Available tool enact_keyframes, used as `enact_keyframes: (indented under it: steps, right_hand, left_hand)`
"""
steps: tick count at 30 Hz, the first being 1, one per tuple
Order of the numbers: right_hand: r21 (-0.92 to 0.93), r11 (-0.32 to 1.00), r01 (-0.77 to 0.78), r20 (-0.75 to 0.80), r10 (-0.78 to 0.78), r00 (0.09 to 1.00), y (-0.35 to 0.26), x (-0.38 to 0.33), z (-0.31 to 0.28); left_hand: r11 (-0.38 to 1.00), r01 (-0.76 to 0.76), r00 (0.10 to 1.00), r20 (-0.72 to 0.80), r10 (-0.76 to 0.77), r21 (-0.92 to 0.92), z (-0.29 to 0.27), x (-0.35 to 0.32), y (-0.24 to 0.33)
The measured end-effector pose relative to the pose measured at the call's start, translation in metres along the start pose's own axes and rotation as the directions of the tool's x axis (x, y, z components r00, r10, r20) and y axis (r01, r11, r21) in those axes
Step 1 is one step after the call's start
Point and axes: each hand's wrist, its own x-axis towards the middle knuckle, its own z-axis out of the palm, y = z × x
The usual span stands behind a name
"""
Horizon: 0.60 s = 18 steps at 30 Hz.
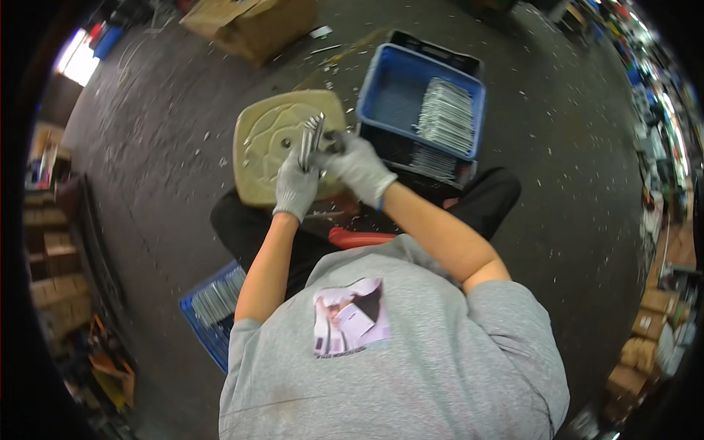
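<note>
My left hand (297, 187), in a white knit glove, is closed around a small bundle of thin silvery metal strips (311, 139), which stand on end above the fingers. Close against the bundle's right side is my right hand (358, 169), also gloved, its fingers bent inward. Something dark shows at those fingertips; blur hides whether it is a held thing or part of the glove. Beneath both hands is a cream plastic stool top (257, 165) with a raised curved pattern and a hole in the middle.
To the right, a blue bin (389, 110) with rows of silvery metal pieces (446, 117) rests on a black crate (389, 150). A blue basket (198, 315) of similar pieces is at lower left. A cardboard box (253, 29) stands ahead. Scraps litter the dark floor (169, 161).
</note>
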Motion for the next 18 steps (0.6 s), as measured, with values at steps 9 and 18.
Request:
enact_keyframes:
  steps: [9,18]
  right_hand:
    - [0.756,0.624,-0.198,-0.229,0.535,0.813,0.045,0.027,-0.062]
    - [-0.471,0.839,-0.274,-0.432,0.052,0.901,0.100,0.100,-0.245]
  left_hand:
    - [0.690,-0.316,0.895,0.446,-0.011,0.651,0.048,0.002,0.100]
    - [0.681,-0.496,0.868,0.287,0.405,0.538,0.079,0.057,0.067]
